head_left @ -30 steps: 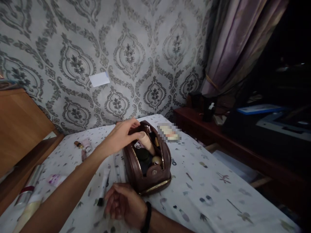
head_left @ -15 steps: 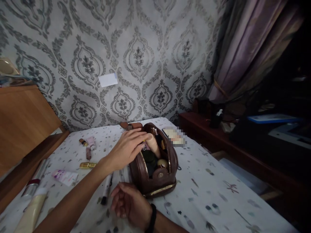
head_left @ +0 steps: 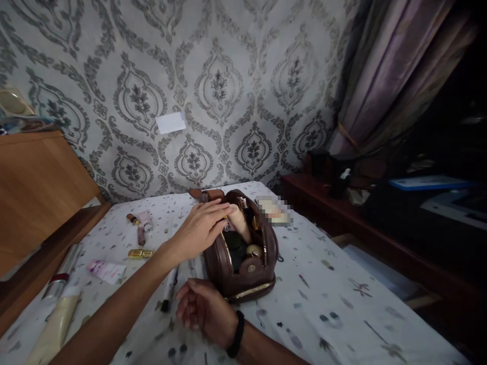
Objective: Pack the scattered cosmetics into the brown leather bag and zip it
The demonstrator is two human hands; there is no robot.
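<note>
Flattened since earlier, the left hand (head_left: 201, 226) overlaps one bag (head_left: 249, 278) from the left, hold unclear; the right hand (head_left: 208, 310), empty, loosely curled, is before it, near one brush (head_left: 169, 289).

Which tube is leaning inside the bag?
The beige cylindrical tube, leaning inside the open brown leathery bag by the left hand. The pink-and-white tube and white-capped cream tube lie outside on the patterned cloth.

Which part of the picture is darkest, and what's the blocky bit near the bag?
Head view: darkest at the far right, past the curtain, where it's nearly black; head view: a flat thing beside the brown bag is hidden by blocky squares, so I can't tell what it is.
</note>
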